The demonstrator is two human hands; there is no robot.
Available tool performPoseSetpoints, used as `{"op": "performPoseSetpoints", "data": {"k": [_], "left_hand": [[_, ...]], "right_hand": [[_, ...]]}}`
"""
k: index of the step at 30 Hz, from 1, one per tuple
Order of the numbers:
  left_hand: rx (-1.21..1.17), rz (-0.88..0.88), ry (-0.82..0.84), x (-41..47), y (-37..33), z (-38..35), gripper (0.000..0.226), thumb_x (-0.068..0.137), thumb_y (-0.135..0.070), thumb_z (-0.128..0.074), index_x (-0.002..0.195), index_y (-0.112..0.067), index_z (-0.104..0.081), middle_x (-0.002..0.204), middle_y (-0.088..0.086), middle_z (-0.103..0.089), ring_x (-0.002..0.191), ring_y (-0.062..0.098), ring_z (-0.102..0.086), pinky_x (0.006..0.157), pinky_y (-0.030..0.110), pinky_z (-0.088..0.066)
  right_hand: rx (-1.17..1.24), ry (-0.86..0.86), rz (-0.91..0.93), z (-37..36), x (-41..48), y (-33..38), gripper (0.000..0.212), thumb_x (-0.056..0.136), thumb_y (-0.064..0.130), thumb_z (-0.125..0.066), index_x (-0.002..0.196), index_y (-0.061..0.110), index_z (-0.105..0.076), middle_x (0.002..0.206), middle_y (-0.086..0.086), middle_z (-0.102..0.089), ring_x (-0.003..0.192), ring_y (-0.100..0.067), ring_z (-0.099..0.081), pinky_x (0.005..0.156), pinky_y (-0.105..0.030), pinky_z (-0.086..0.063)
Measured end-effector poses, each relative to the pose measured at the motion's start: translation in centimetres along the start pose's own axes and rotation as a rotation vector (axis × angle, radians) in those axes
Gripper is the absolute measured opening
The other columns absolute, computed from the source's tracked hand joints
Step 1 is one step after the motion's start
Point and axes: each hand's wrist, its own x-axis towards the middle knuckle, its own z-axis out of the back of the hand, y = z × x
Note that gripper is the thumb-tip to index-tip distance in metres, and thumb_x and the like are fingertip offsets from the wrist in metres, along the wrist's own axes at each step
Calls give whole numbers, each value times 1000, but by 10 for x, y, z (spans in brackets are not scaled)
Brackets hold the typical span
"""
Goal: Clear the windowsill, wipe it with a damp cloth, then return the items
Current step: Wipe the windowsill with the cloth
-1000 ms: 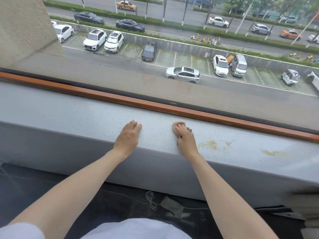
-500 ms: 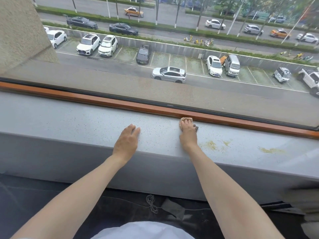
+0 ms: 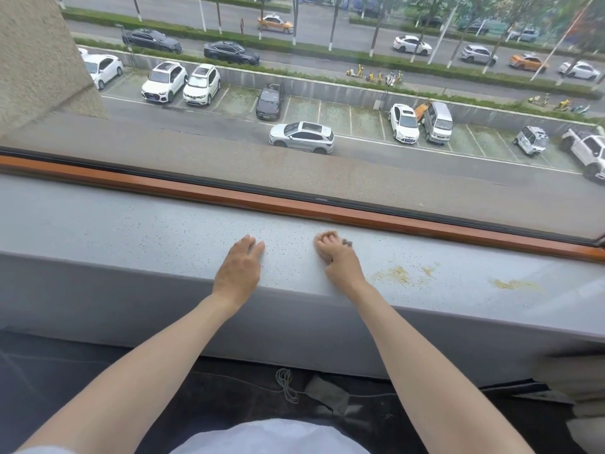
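Hidden almost wholly under curled right hand (image 3: 339,260): dark scrap (image 3: 347,243), only 1 sliver showing, too little to name. Blurred at the fingertips (image 3: 323,239). Cut off at 2 side edges: windowsill (image 3: 131,231). Blurred beyond telling, lower right: pale shape (image 3: 573,385).

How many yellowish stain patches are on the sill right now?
2. One speckled patch lies just right of the right hand, which grips a small dark item. The second patch sits farther right. The left hand may hide more.
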Motion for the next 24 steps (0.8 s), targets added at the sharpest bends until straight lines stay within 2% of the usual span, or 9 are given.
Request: {"op": "performPoseSetpoints", "data": {"k": [2,4,7,10,12,16,18,21,24], "left_hand": [[4,2,-4,1,0,0,25,86,5,-52,110,-1,-58,109,13,-52,100,29,-52,86,38,-50],[9,-6,-13,2,1,2,24,85,6,-54,107,-1,-58,107,13,-53,97,29,-53,84,39,-51],[14,-19,-27,-1,2,-1,24,81,10,-56,102,0,-59,100,12,-53,89,29,-54,78,38,-52],[19,-16,-32,0,1,-1,24,80,11,-57,101,-1,-59,100,11,-53,88,27,-53,76,35,-52],[28,-14,-39,0,-2,-4,23,80,11,-56,99,-1,-59,100,11,-53,87,26,-52,75,35,-52],[32,-23,-46,8,-13,-1,24,78,12,-56,98,0,-60,99,13,-54,87,28,-53,76,37,-52],[37,-38,-49,8,-6,-1,23,78,12,-57,98,-1,-59,98,13,-54,87,27,-54,77,37,-52],[36,-26,-52,2,7,-2,23,78,12,-56,98,-1,-59,97,11,-53,86,26,-53,77,35,-52],[33,0,-45,-3,8,-7,23,78,13,-55,95,-2,-58,96,10,-52,85,26,-51,77,35,-51]], "right_hand": [[85,77,150,-11,-16,10,65,79,-22,-33,131,11,-55,147,6,-39,143,-9,-16,117,-28,-14],[198,108,166,-5,-26,5,68,80,-25,-36,134,12,-53,144,10,-36,140,-3,-18,119,-26,-6],[200,36,18,12,-20,-23,62,82,-25,-37,132,6,-54,145,7,-37,141,-8,-22,118,-27,-9],[-1,-156,-211,17,3,-33,76,72,-27,-32,140,7,-44,150,-4,-37,145,-19,-20,120,-31,-13],[-65,-131,-86,0,7,-11,79,67,-27,-31,138,6,-44,149,-5,-38,146,-21,-17,119,-32,-12],[58,32,185,-9,4,17,68,81,-22,-36,143,7,-41,152,-6,-33,146,-20,-15,116,-24,-6],[46,40,127,2,11,2,71,79,-25,-34,141,8,-43,152,-5,-35,146,-18,-17,114,-22,-8],[-76,-80,-112,8,25,-24,68,78,-24,-36,137,7,-45,145,-6,-43,142,-19,-26,115,-24,-14],[-170,-132,-103,-13,32,1,64,78,-18,-42,138,5,-39,139,-7,-45,138,-21,-32,115,-30,-25]]}}
